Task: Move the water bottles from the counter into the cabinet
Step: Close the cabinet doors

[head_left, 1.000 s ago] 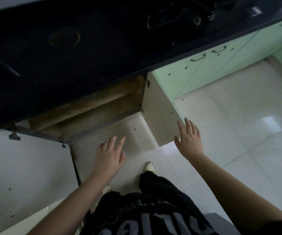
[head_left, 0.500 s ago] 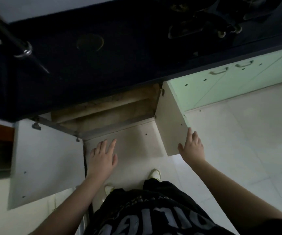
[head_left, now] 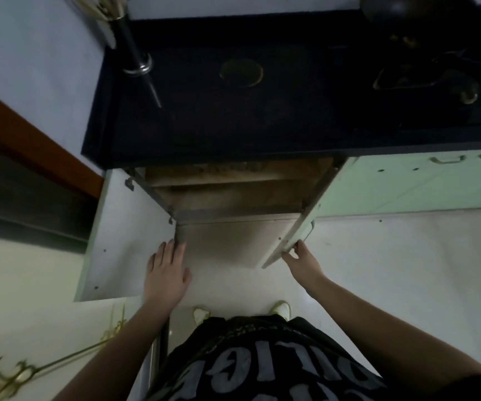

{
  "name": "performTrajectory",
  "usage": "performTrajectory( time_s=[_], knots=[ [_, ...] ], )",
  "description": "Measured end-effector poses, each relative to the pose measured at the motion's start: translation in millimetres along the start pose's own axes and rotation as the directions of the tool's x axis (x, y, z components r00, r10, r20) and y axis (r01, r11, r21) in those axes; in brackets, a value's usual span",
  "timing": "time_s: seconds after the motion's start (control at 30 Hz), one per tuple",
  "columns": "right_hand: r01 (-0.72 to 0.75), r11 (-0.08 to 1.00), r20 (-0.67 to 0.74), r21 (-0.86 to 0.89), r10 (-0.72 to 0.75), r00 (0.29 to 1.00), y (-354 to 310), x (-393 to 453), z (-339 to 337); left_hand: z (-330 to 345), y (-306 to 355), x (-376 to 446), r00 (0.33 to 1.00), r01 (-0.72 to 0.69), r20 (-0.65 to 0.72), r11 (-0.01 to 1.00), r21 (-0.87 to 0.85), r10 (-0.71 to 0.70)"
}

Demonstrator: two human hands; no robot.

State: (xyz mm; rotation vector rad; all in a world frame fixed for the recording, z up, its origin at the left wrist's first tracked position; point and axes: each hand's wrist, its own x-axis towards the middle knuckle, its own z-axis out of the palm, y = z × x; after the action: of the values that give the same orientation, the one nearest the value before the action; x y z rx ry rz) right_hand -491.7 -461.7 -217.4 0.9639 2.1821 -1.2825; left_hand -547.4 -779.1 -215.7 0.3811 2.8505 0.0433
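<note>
The lower cabinet (head_left: 233, 195) under the dark counter (head_left: 233, 123) stands with both doors swung out. Its wooden shelves show nothing on them from here. My left hand (head_left: 167, 273) lies flat, fingers apart, against the inner face of the left door (head_left: 123, 241) near its free edge. My right hand (head_left: 300, 259) curls its fingers around the bottom edge of the right door (head_left: 291, 241), which is seen nearly edge-on. No water bottle is in view.
A chrome tap (head_left: 135, 56) stands at the counter's back left, a round hole (head_left: 240, 72) in the middle, a gas hob (head_left: 436, 73) at the right. Green cabinet fronts (head_left: 407, 183) continue to the right. Pale floor tiles and my shoes (head_left: 281, 309) lie below.
My head has turned left, shifting the view. My right hand went from open near the right door to gripping its edge, and that door has swung inward. My left hand moved onto the left door.
</note>
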Motion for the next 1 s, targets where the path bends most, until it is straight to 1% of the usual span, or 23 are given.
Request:
performTrajectory(
  time_s=[0.03,0.1,0.2,0.3,0.37,0.43,0.47,0.57,0.67,0.7,0.73,0.8,0.83,0.9,0.93,0.97,1.0],
  knots=[
    [-0.004,1.0,0.037,0.011,0.003,0.999,-12,2,11,1,-15,-1,1.0,0.031,-0.003,1.0,-0.006,-0.031],
    [-0.007,0.999,0.061,0.038,0.005,0.998,-33,8,32,1,-46,-3,0.995,0.1,-0.005,0.995,-0.019,-0.1],
    [-0.051,0.991,0.035,0.125,0.047,0.998,-55,17,55,3,-90,-4,0.984,0.177,-0.012,0.983,-0.043,-0.178],
    [-0.063,0.987,0.016,0.151,0.061,0.998,-64,23,65,7,-125,-4,0.968,0.246,-0.034,0.968,-0.057,-0.248],
    [-0.047,0.987,0.017,0.152,0.045,0.999,-68,25,68,10,-139,-3,0.947,0.321,0.011,0.945,-0.059,-0.321],
    [-0.035,0.987,0.018,0.159,0.032,0.999,-71,28,68,14,-148,-1,0.915,0.401,0.088,0.912,-0.079,-0.395],
    [-0.031,0.986,0.015,0.165,0.029,0.999,-73,29,69,16,-152,0,0.904,0.423,0.111,0.902,-0.088,-0.413],
    [-0.031,0.986,0.015,0.163,0.029,0.999,-79,33,69,23,-161,2,0.906,0.418,0.108,0.905,-0.079,-0.409],
    [-0.051,0.987,0.023,0.149,0.048,0.999,-82,39,69,29,-159,1,0.927,0.363,0.109,0.932,-0.014,-0.359],
    [-0.061,0.989,0.019,0.138,0.059,0.998,-84,40,70,30,-156,2,0.933,0.346,0.114,0.938,-0.018,-0.342],
    [-0.066,0.989,0.009,0.134,0.066,0.998,-85,41,71,29,-150,3,0.936,0.338,0.119,0.94,-0.046,-0.331],
    [-0.06,0.985,-0.003,0.161,0.061,0.998,-87,45,73,24,-133,7,0.93,0.357,0.15,0.919,-0.168,-0.334],
    [-0.059,0.983,0.007,0.175,0.058,0.998,-88,46,73,21,-122,11,0.923,0.379,0.177,0.889,-0.256,-0.342],
    [-0.062,0.98,0.038,0.191,0.056,0.998,-91,50,71,17,-97,23,0.905,0.425,0.233,0.788,-0.445,-0.357],
    [-0.067,0.976,0.062,0.209,0.056,0.997,-93,53,68,14,-85,30,0.887,0.462,0.273,0.71,-0.532,-0.373],
    [-0.069,0.968,0.081,0.24,0.051,0.995,-94,57,65,10,-72,40,0.859,0.509,0.328,0.601,-0.616,-0.392],
    [-0.075,0.957,0.096,0.28,0.05,0.994,-95,60,61,5,-60,51,0.83,0.549,0.391,0.464,-0.695,-0.397]
  ],
)
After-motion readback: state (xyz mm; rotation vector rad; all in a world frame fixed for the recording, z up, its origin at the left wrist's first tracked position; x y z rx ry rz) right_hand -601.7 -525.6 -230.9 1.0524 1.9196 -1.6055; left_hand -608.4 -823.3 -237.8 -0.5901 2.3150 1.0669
